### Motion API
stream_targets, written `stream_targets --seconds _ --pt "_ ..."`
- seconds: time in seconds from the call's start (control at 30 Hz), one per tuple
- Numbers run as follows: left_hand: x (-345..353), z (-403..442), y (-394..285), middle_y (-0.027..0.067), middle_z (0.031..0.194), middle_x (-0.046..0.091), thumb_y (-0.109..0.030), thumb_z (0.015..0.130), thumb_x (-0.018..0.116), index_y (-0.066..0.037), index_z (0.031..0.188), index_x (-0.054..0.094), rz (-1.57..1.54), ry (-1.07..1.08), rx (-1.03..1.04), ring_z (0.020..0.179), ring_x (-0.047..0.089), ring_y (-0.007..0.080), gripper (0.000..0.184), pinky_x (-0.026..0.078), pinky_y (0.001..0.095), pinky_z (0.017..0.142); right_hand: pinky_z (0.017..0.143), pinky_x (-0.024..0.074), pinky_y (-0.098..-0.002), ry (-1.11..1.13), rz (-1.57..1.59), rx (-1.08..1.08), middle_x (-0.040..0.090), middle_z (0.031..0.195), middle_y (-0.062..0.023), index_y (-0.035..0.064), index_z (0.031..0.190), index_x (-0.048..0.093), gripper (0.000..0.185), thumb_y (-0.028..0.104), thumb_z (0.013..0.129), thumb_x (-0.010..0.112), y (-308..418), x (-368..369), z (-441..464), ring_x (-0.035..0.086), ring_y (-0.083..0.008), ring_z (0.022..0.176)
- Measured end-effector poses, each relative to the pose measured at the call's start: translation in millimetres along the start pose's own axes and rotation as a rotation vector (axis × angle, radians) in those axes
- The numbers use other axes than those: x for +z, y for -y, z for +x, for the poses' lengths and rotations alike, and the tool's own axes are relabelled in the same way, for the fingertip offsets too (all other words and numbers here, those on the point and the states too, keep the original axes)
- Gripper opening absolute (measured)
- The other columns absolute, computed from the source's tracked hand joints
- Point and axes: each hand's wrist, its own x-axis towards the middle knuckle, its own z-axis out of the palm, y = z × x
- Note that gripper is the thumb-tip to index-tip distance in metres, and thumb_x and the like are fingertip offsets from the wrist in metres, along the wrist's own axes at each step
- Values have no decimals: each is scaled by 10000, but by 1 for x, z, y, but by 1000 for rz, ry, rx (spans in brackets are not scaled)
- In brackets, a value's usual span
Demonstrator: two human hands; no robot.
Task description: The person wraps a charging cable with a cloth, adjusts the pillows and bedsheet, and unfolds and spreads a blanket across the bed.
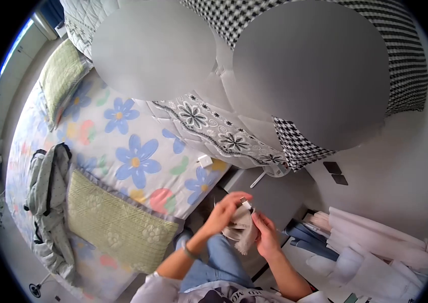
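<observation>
A small white USB plug [246, 204] with a metal tip points up and left between my two hands. My right hand [268, 236] is closed, its thumb and fingers pinching the plug's lower end. My left hand [224, 214] is curled on the other side, closed on a beige cloth [240, 231], with its forefinger stretched over the plug's tip. The cloth hangs down between the hands, above my knees. On the bed's near corner lies a white charger adapter [205, 161], apart from both hands.
The flowered bed [161, 131] bears a green quilted pillow [118, 222] and a crumpled garment [47, 202]. Ahead is a grey bedside table [289, 194] with a white stick-like object [258, 180]. Folded clothes [370, 252] lie at right. Blurred discs cover the upper view.
</observation>
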Motion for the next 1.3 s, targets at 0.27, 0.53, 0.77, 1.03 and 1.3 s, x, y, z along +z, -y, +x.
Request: stream_targets --seconds 0.27,0.53,0.77,1.03,1.3 --pt "37 -75 -137 61 953 587 -135 904 461 -5 899 621 288 -291 6 911 493 155 206 365 284 842 591 385 -167 346 -233 -56 570 783 40 21 910 615 199 212 886 564 31 67 -87 477 -9 681" --pt "74 -136 -233 92 898 608 -118 937 407 2 926 565 51 -371 125 853 572 166 199 432 293 817 571 369 -166 655 -386 -142 566 778 46 -2 968 624 248 222 897 546 47 94 -160 463 -5 683" --pt "89 -171 -270 80 820 536 -169 959 380 33 860 506 -106 -506 483 829 566 181 258 458 363 850 546 349 -184 665 -545 -213 541 694 42 -9 860 616 211 181 891 531 41 92 -224 440 -21 632" --pt "88 -197 -297 37 769 489 -216 955 411 -9 868 517 -63 -638 654 727 530 124 248 484 308 763 497 336 -192 743 -669 -278 512 631 48 -9 858 617 211 188 889 547 16 47 -235 420 -14 586" --pt "69 -217 -315 31 762 506 -219 944 440 -15 868 524 -47 -690 776 720 554 122 233 484 271 749 493 322 -196 761 -715 -340 505 641 48 -17 812 592 223 183 892 538 20 18 -236 406 -17 587"
